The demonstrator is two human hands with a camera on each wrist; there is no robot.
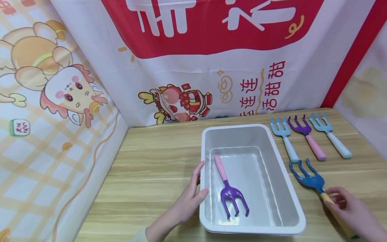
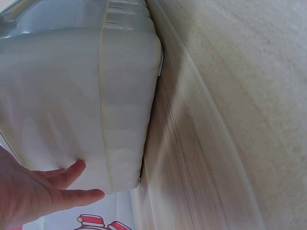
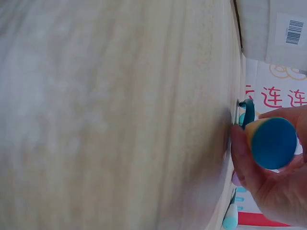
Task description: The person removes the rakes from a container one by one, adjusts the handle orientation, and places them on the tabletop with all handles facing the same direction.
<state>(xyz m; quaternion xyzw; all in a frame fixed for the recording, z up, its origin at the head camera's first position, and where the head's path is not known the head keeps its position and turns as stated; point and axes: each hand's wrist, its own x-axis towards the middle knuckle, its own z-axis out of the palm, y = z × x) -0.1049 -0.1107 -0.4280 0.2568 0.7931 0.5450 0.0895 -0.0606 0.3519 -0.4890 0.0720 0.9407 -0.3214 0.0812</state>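
Observation:
A grey-white plastic bin stands on the wooden table, with a purple hand rake with a pink handle lying inside it. My left hand touches the bin's left side; in the left wrist view its fingers lie against the outer wall. To the right of the bin, my right hand grips the yellow handle of a blue hand rake, its tines pointing away from me. The blue butt end of that handle faces the camera in the right wrist view.
At the back right lie a light-blue hand rake, a purple one with a pink handle and another light-blue one. Wooden table surface extends left of the bin. Printed cloth hangs behind and at the sides.

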